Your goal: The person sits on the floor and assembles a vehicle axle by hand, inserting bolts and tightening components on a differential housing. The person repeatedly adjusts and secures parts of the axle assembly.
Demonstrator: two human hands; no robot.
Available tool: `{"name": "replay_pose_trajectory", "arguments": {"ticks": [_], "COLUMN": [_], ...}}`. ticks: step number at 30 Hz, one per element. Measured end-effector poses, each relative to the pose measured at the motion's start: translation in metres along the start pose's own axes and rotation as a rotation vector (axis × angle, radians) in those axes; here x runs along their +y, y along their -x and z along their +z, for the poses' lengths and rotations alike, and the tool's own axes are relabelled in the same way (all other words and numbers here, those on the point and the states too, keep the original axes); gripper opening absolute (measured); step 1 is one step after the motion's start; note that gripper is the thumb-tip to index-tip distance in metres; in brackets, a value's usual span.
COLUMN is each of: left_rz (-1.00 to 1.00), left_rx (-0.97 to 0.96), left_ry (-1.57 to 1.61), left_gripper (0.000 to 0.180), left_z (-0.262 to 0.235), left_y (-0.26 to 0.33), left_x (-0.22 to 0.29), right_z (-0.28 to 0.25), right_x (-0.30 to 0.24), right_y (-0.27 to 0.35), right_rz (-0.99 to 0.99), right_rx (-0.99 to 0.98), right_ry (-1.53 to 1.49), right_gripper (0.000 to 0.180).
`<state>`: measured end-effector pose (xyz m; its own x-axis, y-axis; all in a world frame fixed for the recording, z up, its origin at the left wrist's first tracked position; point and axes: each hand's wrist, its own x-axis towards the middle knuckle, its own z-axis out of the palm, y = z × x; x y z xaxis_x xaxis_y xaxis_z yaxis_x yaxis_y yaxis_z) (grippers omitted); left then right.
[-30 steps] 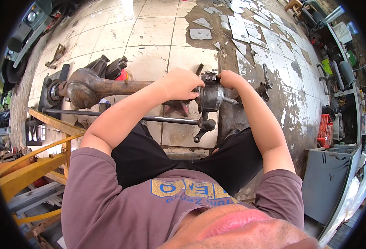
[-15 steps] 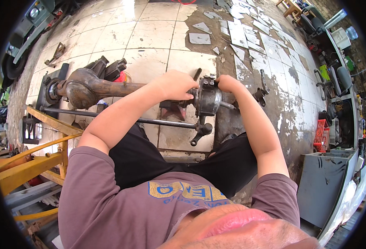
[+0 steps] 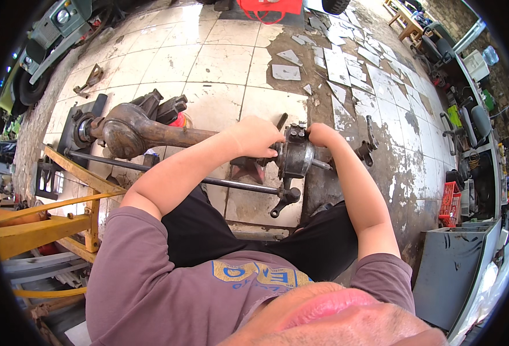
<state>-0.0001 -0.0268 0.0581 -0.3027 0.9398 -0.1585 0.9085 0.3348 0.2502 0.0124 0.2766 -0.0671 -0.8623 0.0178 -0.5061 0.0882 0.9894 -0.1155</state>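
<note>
A greasy vehicle axle housing [image 3: 176, 135] lies across the floor in front of me, its round differential bulge [image 3: 125, 130] at the left. At its right end sits a dark metal steering knuckle [image 3: 296, 158] with bolts on top and a shaft stub [image 3: 322, 165] poking out rightward. My left hand [image 3: 255, 137] is closed around the inner side of the knuckle, its far fingers hidden. On the knuckle's outer upper edge, my right hand [image 3: 322, 135] is curled shut, fingertips out of sight. Below runs a tie rod [image 3: 240, 185] ending in a steering arm [image 3: 284, 200].
A reddish stand [image 3: 247, 172] is under the axle. Yellow metal framework [image 3: 47, 230] stands at my left. Broken tiles [image 3: 338, 66] litter the far floor. At right are a grey cabinet [image 3: 447, 265] and red crate [image 3: 450, 203]. A loose metal part [image 3: 367, 147] lies right of the knuckle.
The view has shifted, so the scene sits slightly lower and further right, and a red bag shows at the far edge. Both hands keep their places on the knuckle.
</note>
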Motion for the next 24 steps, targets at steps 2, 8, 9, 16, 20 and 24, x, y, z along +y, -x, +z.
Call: {"name": "replay_pose_trajectory", "arguments": {"ticks": [2,8,9,16,20,24], "left_rz": [-0.006,-0.006,0.002,-0.002,0.021,-0.015], "left_rx": [-0.004,-0.009,-0.007,-0.008,-0.024,-0.055], "left_ry": [0.014,0.014,0.018,-0.004,-0.025,-0.010], "left_gripper": [0.044,0.044,0.045,0.045,0.046,0.047], "left_z": [0.001,-0.001,-0.002,-0.002,-0.005,-0.013], "left_y": [-0.001,-0.001,-0.005,-0.001,-0.001,0.001], "left_x": [-0.003,-0.001,0.001,0.005,0.008,0.011], "right_z": [0.004,0.002,0.011,0.004,0.004,0.015], "right_x": [0.000,-0.001,0.005,0.001,0.009,0.007], "right_y": [-0.002,-0.001,-0.002,0.004,-0.002,-0.002], "right_rz": [-0.015,-0.034,-0.030,-0.071,-0.080,-0.090], "right_rx": [0.027,0.030,0.055,0.037,0.008,0.042], "right_ry": [0.004,0.016,0.006,0.025,0.047,0.010], "right_gripper": [0.034,0.027,0.027,0.027,0.029,0.032]}}
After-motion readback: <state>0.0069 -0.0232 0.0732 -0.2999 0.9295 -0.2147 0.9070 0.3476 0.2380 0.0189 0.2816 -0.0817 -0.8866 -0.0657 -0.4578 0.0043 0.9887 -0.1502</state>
